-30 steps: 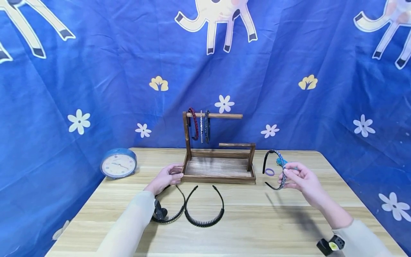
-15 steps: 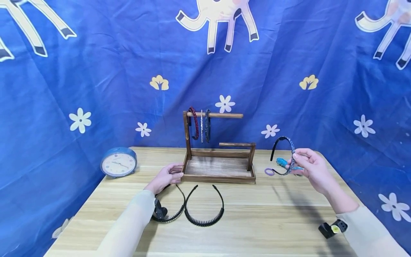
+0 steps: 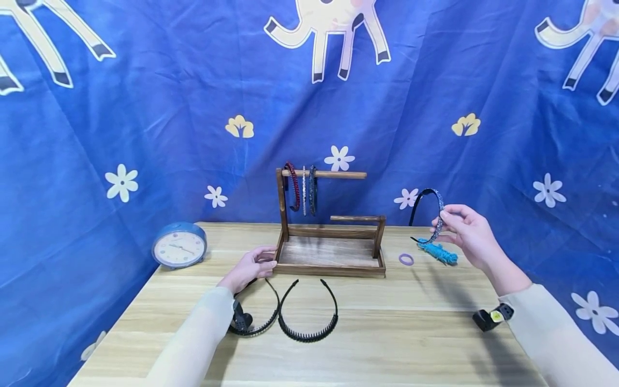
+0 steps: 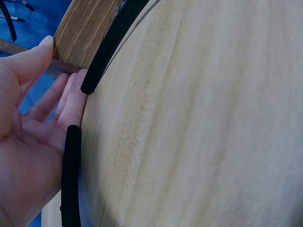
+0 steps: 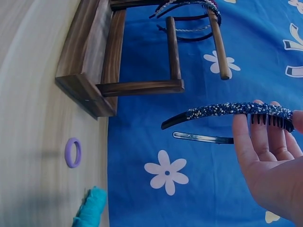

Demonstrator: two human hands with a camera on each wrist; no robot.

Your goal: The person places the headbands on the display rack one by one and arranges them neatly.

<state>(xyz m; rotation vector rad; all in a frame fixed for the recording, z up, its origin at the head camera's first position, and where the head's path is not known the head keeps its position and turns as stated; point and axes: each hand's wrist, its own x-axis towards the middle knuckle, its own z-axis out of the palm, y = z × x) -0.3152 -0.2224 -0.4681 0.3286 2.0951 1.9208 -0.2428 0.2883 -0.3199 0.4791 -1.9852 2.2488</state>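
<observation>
My right hand (image 3: 466,234) pinches a blue glittery headband (image 3: 439,212) with inner comb teeth. It is held upright in the air, right of the wooden headband stand (image 3: 329,271). In the right wrist view the headband (image 5: 222,109) lies between thumb and fingers. My left hand (image 3: 249,269) holds the front left corner of the stand, thumb on one side and fingers on another in the left wrist view. On the stand's upper bar (image 3: 340,174) hang a red headband (image 3: 293,188), a white one (image 3: 304,193) and a dark blue one (image 3: 312,193).
Two black toothed headbands lie in front: one (image 3: 308,337) in the middle, one (image 3: 263,328) partly under my left wrist. A purple hair ring (image 3: 406,259) and a turquoise yarn bundle (image 3: 440,252) lie right of the stand. A blue clock (image 3: 179,246) stands left.
My right hand has raised the blue glittery headband, first to the right and then further up, exposing more of the turquoise bundle. My left hand and the stand stay in place.
</observation>
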